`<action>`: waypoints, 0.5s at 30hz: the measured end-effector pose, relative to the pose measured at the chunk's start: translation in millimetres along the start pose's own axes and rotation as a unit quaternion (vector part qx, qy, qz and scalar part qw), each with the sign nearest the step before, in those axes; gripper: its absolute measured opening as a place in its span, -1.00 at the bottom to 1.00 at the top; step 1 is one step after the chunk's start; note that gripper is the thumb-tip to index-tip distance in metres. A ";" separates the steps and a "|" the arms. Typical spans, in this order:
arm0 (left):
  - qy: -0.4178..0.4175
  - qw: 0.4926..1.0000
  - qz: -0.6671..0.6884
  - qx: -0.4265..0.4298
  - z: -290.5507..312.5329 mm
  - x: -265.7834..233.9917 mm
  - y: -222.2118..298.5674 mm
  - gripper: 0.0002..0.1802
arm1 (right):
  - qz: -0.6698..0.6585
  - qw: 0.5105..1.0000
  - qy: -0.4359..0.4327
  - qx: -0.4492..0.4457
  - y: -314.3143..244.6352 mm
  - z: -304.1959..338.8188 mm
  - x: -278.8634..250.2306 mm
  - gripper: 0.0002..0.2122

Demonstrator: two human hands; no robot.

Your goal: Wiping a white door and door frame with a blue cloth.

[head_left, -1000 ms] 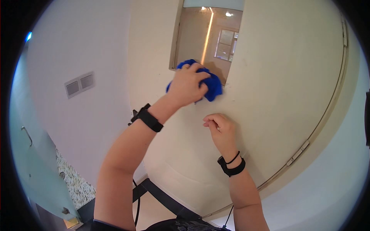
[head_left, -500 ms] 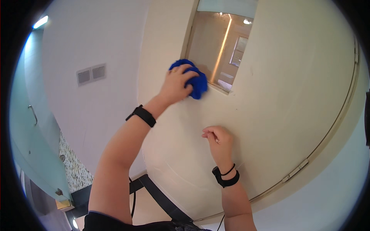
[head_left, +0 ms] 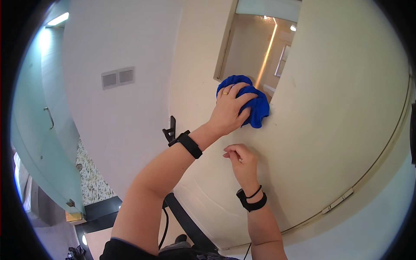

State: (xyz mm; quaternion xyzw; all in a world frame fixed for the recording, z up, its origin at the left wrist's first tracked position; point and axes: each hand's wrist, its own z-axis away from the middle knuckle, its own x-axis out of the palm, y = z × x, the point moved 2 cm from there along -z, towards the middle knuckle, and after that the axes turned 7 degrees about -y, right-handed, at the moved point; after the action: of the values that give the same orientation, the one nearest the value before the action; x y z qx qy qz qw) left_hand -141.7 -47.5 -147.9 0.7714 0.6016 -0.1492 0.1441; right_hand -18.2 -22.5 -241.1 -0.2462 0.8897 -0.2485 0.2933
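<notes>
Bunched blue cloth [head_left: 259, 108] lies against the bottom edge of the window pane [head_left: 249, 47] in a cream door [head_left: 338, 108]. My left hand [head_left: 229, 108], with a ring and a black wristband, presses that cloth with spread, bent fingers. The cloth covers the middle of the pane's lower edge. Below it, my right hand [head_left: 243, 158] is held close to the door with its fingers curled together and nothing visible in them. Two black bands circle the right wrist.
A black door handle [head_left: 171, 129] sticks out beside my left wrist. On the pale wall to the left is a double switch plate [head_left: 118, 78]. Farther left stands a frosted glass door [head_left: 43, 143] with a metal handle. A hinge [head_left: 338, 200] sits along the door's right edge.
My left hand has slid the cloth rightward along the pane's lower edge. The view has shifted somewhat, and the black handle now shows beside my wrist. My right hand keeps its curled shape.
</notes>
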 end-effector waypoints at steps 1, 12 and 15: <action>0.000 1.000 -0.002 0.002 -0.7 -0.4 -4.9 -0.58 | -0.003 1.000 0.000 -0.003 -0.2 -2.9 1.2 -0.89; 0.054 0.992 -0.104 -0.035 -2.7 -15.4 -112.0 -0.45 | 0.054 0.998 0.029 0.018 16.0 -33.5 18.8 -0.89; 0.096 0.988 -0.111 -0.037 -24.6 -18.8 -128.8 -0.40 | 0.080 0.996 0.042 0.012 14.7 -58.2 34.7 -0.90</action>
State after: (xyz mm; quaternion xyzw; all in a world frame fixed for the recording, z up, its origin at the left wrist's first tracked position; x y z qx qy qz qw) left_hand -269.7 -24.1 -123.3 0.7050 0.6994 -0.0670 0.0962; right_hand -84.6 -14.4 -222.6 -0.1597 0.9150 -0.2453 0.2777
